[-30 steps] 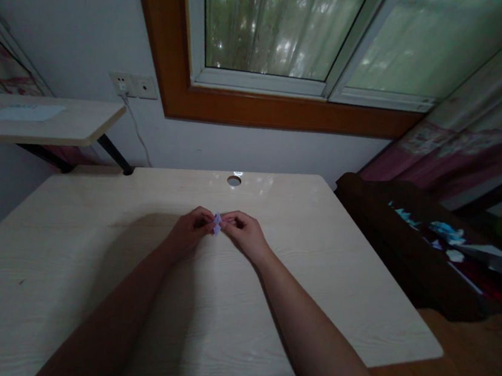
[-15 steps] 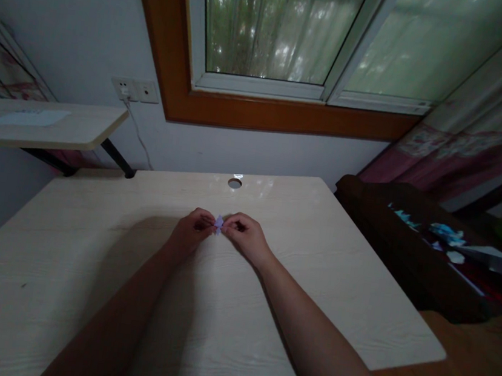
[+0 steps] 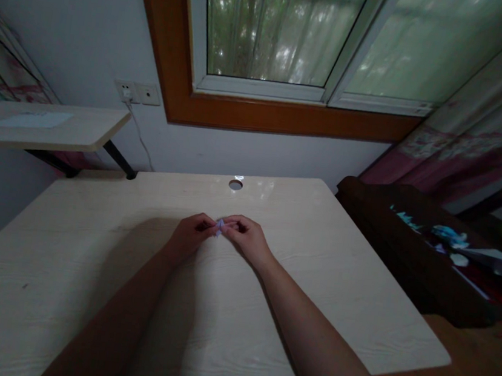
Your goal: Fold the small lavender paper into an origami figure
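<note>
Both my hands meet over the middle of a pale wooden desk (image 3: 86, 265). Between their fingertips is a tiny folded piece of light purple paper (image 3: 219, 227). My left hand (image 3: 190, 236) pinches its left side, fingers curled. My right hand (image 3: 245, 237) pinches its right side, fingers curled too. Only a small corner of the paper shows; the rest is hidden by my fingers. Both wrists rest low, near the desk top.
A round cable hole (image 3: 235, 184) is at the desk's far edge. A smaller table (image 3: 48, 126) stands to the left by a wall socket (image 3: 137, 93). A dark wooden piece of furniture (image 3: 407, 256) with paper bits lies to the right. A window is ahead.
My hands have closed in a little more around the paper, so less of it shows. The view has shifted slightly; the hands stay at the same spot on the desk.
</note>
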### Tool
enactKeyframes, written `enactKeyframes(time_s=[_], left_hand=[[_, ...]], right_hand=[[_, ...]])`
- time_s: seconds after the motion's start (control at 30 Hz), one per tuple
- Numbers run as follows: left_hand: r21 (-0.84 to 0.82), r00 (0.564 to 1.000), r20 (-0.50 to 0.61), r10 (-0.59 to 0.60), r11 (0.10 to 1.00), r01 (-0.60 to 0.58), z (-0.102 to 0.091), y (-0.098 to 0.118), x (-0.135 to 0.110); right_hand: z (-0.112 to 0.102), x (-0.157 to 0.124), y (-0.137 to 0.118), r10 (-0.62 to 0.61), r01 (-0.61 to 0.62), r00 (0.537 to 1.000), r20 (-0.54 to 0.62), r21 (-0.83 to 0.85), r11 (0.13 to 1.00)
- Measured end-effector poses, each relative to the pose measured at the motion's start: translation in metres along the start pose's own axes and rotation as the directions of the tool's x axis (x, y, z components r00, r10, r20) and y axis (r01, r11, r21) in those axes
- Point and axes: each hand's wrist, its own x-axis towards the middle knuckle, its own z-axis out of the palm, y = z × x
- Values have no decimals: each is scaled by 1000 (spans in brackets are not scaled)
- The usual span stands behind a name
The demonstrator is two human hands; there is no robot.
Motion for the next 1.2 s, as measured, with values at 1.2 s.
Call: enactKeyframes(time_s=[1.2], left_hand=[[20,985,171,36,999,-40,-3,-1,1]], right_hand=[[1,-1,-10,-95,105,994,63,-196,975]])
